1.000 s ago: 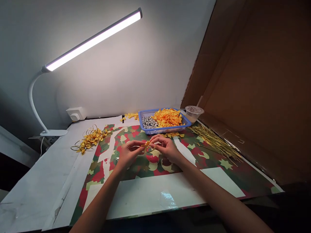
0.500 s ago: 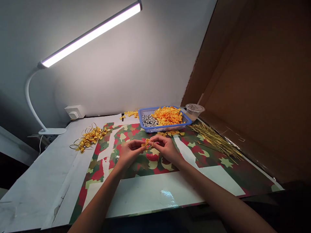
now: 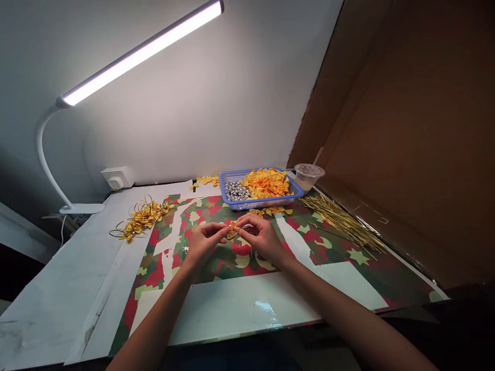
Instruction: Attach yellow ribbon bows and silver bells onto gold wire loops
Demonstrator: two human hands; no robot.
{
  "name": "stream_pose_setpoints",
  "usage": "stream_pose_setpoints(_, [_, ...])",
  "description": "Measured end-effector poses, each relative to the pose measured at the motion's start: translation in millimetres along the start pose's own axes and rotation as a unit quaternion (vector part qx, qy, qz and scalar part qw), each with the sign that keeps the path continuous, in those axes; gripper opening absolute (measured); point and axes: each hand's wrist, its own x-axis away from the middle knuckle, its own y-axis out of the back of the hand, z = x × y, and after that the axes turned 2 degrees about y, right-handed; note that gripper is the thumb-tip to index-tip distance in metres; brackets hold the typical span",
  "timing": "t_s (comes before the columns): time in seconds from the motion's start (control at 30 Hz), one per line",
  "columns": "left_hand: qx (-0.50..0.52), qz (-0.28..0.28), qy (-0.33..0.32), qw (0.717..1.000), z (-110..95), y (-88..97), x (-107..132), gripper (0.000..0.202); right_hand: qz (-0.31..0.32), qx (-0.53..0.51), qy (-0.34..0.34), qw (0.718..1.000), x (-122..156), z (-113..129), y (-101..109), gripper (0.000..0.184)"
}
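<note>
In the head view we see the left hand (image 3: 204,242) and the right hand (image 3: 263,239) close together above the middle of the counter (image 3: 77,288). Both hands are almost closed, and their fingertips come together in a small pinch. Between them they hold a small yellow ribbon bow (image 3: 233,225) with a thin gold wire loop (image 3: 232,235). We cannot tell exactly which fingers hold the bow and which hold the wire. Under the hands lies a camouflage-printed paper (image 3: 162,278) in red, green and cream. Ahead of the hands stands a blue plastic basket (image 3: 255,205), with silver beads (image 3: 235,191) and many loose yellow ribbon bows (image 3: 266,183) inside it. More yellow bows (image 3: 270,211) lie just in front of this basket. To the left of the hands there is a tangled heap of finished gold-looped bows (image 3: 143,220). To the right of the hands lies a bunch of thin gold sticks (image 3: 342,222), and beyond them stands a lidded plastic cup (image 3: 308,176). Far ahead and to the left, a white clamp lamp (image 3: 139,54) is shining
</note>
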Motion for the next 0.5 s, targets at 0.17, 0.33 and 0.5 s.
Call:
stream_pose_setpoints(0.17, [-0.011, 0.002, -0.017, 1.000, 3.4, 0.9, -0.2, 0.022, -0.001, 0.009, 0.005, 1.000, -0.2, -0.6, -0.5, 0.011])
stream_pose_setpoints(0.33, [-0.015, 0.001, -0.027, 1.000, 5.0, 1.5, 0.4, 0.019, 0.001, 0.008, 0.010, 1.000, -0.8, -3.4, -0.5, 0.010])
stream_pose_setpoints(0.5, [-0.008, -0.006, -0.036, 0.999, 4.2, 1.7, 1.0, 0.016, -0.002, 0.024, 0.028, 0.999, -0.8, 1.4, 1.7, 0.009])
